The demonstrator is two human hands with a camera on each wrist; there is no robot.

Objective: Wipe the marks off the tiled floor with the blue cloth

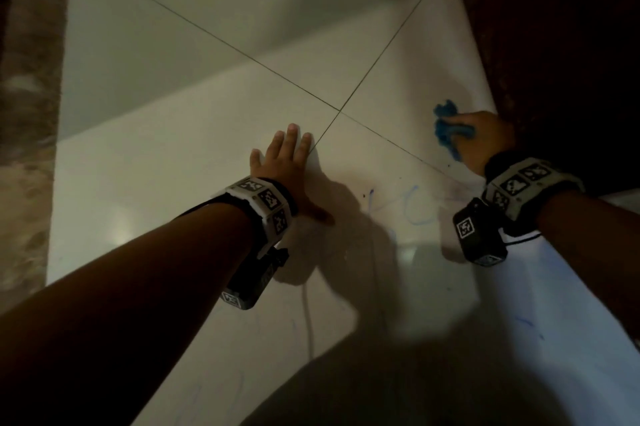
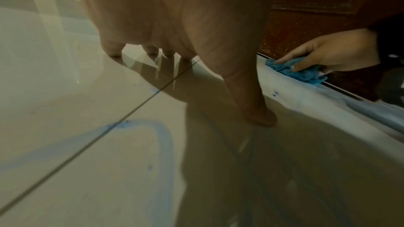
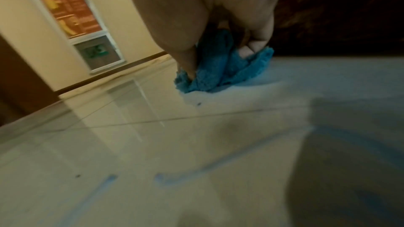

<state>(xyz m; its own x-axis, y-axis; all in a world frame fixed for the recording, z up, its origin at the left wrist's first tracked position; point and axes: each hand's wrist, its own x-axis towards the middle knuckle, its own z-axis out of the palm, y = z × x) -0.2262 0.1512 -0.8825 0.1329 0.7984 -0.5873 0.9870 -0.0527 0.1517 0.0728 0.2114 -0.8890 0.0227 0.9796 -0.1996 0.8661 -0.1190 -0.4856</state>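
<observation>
My right hand [image 1: 483, 138] grips the crumpled blue cloth [image 1: 446, 127] and holds it down on the white tiled floor [image 1: 207, 155] close to the dark wooden door. The right wrist view shows the blue cloth [image 3: 220, 68] bunched under my curled fingers [image 3: 258, 44]. Blue marks [image 1: 412, 207] lie on the tile between my two wrists, and fainter ones [image 1: 530, 325] at the lower right. My left hand [image 1: 287, 155] rests flat on the floor, fingers spread, beside a grout cross. In the left wrist view a blue curved mark [image 2: 161, 137] sits near my thumb [image 2: 258, 115].
A dark wooden door [image 1: 554, 44] rises right behind the cloth. A brown marbled strip [image 1: 27, 113] runs along the left edge of the tiles. Grout lines [image 1: 339, 110] cross ahead of my left hand. The glossy floor stretches away to the upper left.
</observation>
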